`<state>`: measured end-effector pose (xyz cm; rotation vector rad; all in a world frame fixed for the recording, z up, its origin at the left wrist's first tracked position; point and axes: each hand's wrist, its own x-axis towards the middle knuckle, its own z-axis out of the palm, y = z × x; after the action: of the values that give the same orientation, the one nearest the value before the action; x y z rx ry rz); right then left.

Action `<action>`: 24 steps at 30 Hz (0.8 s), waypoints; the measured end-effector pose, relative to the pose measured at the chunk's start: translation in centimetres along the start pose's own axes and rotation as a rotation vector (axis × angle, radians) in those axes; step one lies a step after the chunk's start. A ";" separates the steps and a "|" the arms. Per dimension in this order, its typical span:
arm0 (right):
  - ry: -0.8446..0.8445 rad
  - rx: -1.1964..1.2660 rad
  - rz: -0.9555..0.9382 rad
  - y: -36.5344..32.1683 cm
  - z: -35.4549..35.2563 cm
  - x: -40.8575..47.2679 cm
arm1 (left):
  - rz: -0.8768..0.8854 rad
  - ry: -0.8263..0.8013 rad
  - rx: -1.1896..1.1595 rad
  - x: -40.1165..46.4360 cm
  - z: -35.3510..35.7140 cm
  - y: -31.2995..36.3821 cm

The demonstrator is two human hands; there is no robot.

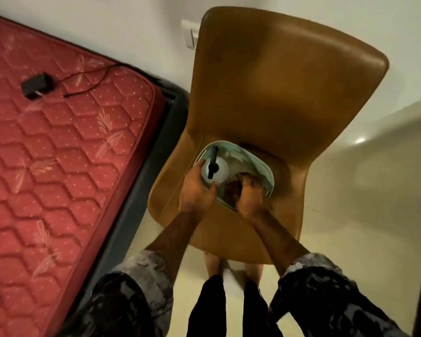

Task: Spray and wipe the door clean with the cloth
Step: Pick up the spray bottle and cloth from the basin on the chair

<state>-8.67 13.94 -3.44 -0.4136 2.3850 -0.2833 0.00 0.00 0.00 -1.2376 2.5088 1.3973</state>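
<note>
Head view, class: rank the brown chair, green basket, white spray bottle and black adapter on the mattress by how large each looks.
1. brown chair
2. green basket
3. white spray bottle
4. black adapter

The bottle and adapter look close; distance makes that unsure.

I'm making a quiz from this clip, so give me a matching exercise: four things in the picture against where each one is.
Things:
1. spray bottle
2. cloth
3. basket
4. black adapter

Places:
A. on the red mattress
B. on the chair seat
C. under the right hand
D. held by the left hand

Pairs: 1-D, 2-C, 3-B, 4-A
</note>
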 end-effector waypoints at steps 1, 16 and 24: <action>-0.011 -0.021 0.006 -0.1 0.5 0.4 | 0.010 -0.017 -0.001 0.6 0.3 -0.5; 0.096 0.605 0.095 0.9 -3.7 -2.5 | -0.023 -0.045 -0.247 0.1 1.0 0.4; 0.136 0.924 0.211 0.2 -10.1 -8.8 | 0.066 0.013 -0.283 -6.4 -2.4 7.4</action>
<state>-9.23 18.27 9.26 0.2949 2.1088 -1.2585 0.46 4.44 9.02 -1.2133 2.4446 1.8168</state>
